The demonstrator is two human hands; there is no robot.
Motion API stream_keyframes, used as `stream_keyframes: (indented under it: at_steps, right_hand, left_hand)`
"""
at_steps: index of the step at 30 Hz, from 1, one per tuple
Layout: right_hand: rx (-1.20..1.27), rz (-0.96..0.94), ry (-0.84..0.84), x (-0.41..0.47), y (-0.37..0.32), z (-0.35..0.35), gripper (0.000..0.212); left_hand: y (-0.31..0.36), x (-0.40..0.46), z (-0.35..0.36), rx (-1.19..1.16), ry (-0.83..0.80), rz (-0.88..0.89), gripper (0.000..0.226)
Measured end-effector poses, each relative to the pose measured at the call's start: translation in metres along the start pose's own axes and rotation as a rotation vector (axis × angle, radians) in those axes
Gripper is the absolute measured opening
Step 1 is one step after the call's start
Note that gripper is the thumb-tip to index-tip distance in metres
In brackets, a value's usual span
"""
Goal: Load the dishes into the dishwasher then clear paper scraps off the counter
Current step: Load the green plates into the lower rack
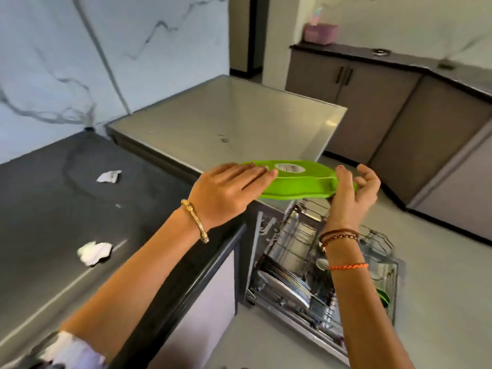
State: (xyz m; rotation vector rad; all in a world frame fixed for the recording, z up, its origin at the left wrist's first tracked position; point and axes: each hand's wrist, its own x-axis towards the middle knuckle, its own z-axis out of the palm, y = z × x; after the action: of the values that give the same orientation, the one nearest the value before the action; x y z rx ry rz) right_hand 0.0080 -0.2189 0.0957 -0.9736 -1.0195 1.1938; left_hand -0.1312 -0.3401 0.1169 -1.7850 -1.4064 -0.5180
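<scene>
- A green plate (295, 182), underside up with a round white sticker (290, 167) on it, is held in the air above the open dishwasher (319, 275), just past the corner of the worktop (66, 203).
- The left hand (226, 193) grips the plate's left edge, fingers (255, 173) lying fairly straight across the top and the thumb hidden below.
- The right hand (351, 193) holds the right edge: its thumb presses on the upturned surface while the other fingers curl loosely beyond the rim; whether they touch the plate cannot be told.
- Below the plate, the dishwasher's pulled-out wire rack (300, 235) stands open, with a row of pale plates (287, 286) upright in its near left part, a spoon (321, 263) near the right forearm, and something green (383, 296) at its far right side.
- The right forearm crosses in front of the rack and hides its middle.
- Two crumpled paper scraps lie on the dark worktop, well apart: one (109, 176) nearer the wall, one (94, 253) nearer the person.
- Behind the plate sits a grey steel surface (226, 115) against a marble-patterned wall (80, 49).
- Across the floor (439, 302) stand grey cabinets (372, 97), with a pink box (319, 33) on top.
</scene>
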Motion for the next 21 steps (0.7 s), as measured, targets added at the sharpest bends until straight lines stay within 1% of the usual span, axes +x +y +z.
stream_keyframes:
  at_steps: [1,4,6,8,9,11,13,15,16,19,21]
  right_hand:
    - [-0.117,-0.105,0.019,0.004,0.002,-0.010,0.024]
    - [-0.414,-0.303,0.052,0.018,0.003,-0.046,0.043]
    - [-0.546,-0.437,-0.016,0.024,0.002,-0.069,0.048]
    - [-0.652,-0.504,-0.124,0.035,0.002,-0.095,0.043]
    - [-0.691,-0.499,-0.175,0.041,0.002,-0.107,0.042]
    - [-0.749,-0.464,-0.259,0.056,0.002,-0.128,0.050]
    - [-0.801,-0.416,-0.320,0.077,0.004,-0.147,0.060]
    - [-0.860,-0.385,-0.384,0.102,0.010,-0.164,0.066]
    - [-0.903,-0.383,-0.408,0.113,0.014,-0.172,0.065]
    - [-0.992,-0.329,-0.396,0.160,0.034,-0.203,0.041]
    - [-1.053,-0.278,-0.409,0.189,0.049,-0.222,0.031]
  left_hand:
    - [0.001,0.007,0.009,-0.030,0.015,0.026,0.049]
    - [0.009,0.030,0.042,-0.187,0.060,0.118,0.050]
    - [0.016,0.047,0.061,-0.267,0.085,0.173,0.050]
    - [0.025,0.063,0.081,-0.348,0.087,0.204,0.048]
    - [0.031,0.069,0.092,-0.390,0.078,0.215,0.045]
    - [0.043,0.079,0.111,-0.458,0.051,0.229,0.039]
    - [0.057,0.091,0.133,-0.513,0.033,0.250,0.040]
    - [0.073,0.104,0.156,-0.555,0.014,0.231,0.040]
    - [0.080,0.108,0.167,-0.585,-0.003,0.213,0.039]
    - [0.110,0.127,0.213,-0.669,-0.085,0.177,0.036]
    - [0.130,0.137,0.245,-0.696,-0.170,0.138,0.036]
